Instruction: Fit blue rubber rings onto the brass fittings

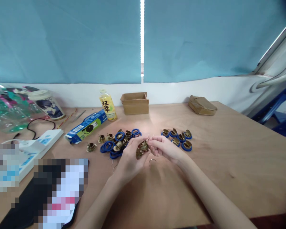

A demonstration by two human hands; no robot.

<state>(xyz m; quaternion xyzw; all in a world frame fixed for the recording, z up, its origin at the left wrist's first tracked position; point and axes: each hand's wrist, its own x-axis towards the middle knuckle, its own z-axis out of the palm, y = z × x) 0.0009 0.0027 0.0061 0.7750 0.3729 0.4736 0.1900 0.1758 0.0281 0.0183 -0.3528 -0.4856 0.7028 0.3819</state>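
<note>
Both of my bare forearms come up from the bottom edge and meet near the middle of a wooden table [228, 152]. At lower left, closest to me, lies a blurred dark and white item whose identity I cannot tell.

My left hand [130, 159] is curled shut around a small cluster of brass fittings [143, 148], holding them just above the tabletop. My right hand [165, 148] comes in from the other side, its fingertips [151, 143] pinched closed on the top of that same cluster, so the two hands touch around it. The brass sits between them, slightly nearer the left palm.

Just beyond the left hand lies a loose pile of blue rings and brass pieces [118, 141]. Beyond the right hand sits a smaller group of brass pieces seated in blue rings [178, 137]; this group is nearer the right hand, the loose pile nearer the left.

Farther back stand a blue carton [85, 127], a yellow bottle [107, 105], an open cardboard box [135, 102] and a flat brown packet [202, 105], before a teal curtain [62, 38].
</note>
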